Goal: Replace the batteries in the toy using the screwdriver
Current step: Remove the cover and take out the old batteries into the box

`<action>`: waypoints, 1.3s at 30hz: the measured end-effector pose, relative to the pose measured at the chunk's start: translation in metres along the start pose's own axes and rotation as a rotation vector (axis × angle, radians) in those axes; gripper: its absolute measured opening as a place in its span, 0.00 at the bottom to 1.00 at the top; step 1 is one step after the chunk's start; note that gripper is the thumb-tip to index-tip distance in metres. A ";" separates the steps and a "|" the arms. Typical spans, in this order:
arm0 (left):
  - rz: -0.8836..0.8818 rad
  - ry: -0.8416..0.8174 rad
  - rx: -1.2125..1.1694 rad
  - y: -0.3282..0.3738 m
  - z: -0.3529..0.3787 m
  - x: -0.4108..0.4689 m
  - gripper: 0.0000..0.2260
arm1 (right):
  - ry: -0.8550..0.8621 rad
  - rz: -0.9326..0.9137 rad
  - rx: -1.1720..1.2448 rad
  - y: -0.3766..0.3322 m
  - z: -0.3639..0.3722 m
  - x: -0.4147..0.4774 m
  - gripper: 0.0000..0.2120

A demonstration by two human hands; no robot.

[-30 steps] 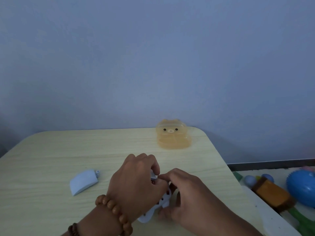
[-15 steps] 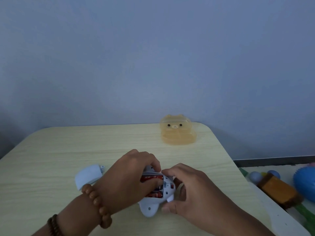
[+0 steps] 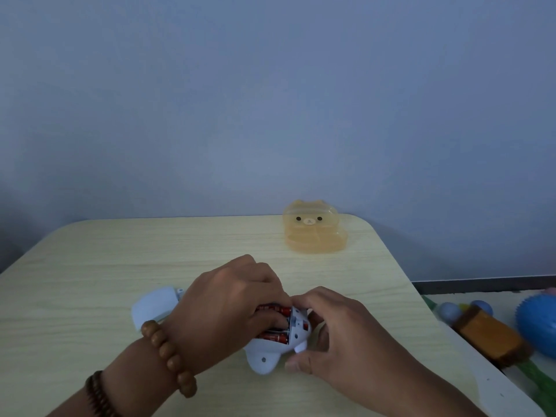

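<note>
Low in the middle of the frame, on the tabletop [image 3: 90, 266], the white toy [image 3: 264, 356] is lying with its battery bay open and red batteries [image 3: 275, 337] showing. My left hand [image 3: 222, 314] is curling over them, fingertips and thumb pinching at the cells. My right hand [image 3: 340, 332] is gripping the toy from the right, fingers wrapped round its body. The pale cover [image 3: 152, 308] is lying just left of my left wrist (the screwdriver is nowhere in view). I am judging this to be battery handling, out or in, I cannot tell which. To do it well, I should be keeping the right hand firm so nothing is rocking, and working one cell at a time against its spring end.
</note>
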State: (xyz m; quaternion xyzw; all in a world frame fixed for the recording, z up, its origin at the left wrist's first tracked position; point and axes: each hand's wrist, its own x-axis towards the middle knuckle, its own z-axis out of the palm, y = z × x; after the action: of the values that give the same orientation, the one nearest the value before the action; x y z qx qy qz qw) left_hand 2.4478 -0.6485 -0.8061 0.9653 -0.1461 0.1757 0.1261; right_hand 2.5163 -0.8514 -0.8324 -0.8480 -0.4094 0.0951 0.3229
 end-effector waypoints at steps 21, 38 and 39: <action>0.023 0.067 -0.111 -0.001 0.003 0.003 0.02 | 0.030 0.010 0.025 -0.003 0.002 0.000 0.27; -0.617 0.364 -0.950 0.014 -0.017 0.013 0.05 | 0.089 -0.002 0.038 -0.020 -0.004 0.002 0.52; -0.616 0.353 -0.956 0.015 -0.018 0.013 0.06 | 0.144 -0.035 0.039 -0.025 -0.009 0.003 0.51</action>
State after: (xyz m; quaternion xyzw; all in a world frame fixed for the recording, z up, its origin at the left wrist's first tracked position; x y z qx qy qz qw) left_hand 2.4488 -0.6603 -0.7824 0.7555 0.1010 0.2037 0.6144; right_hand 2.5062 -0.8419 -0.8096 -0.8389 -0.3979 0.0362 0.3696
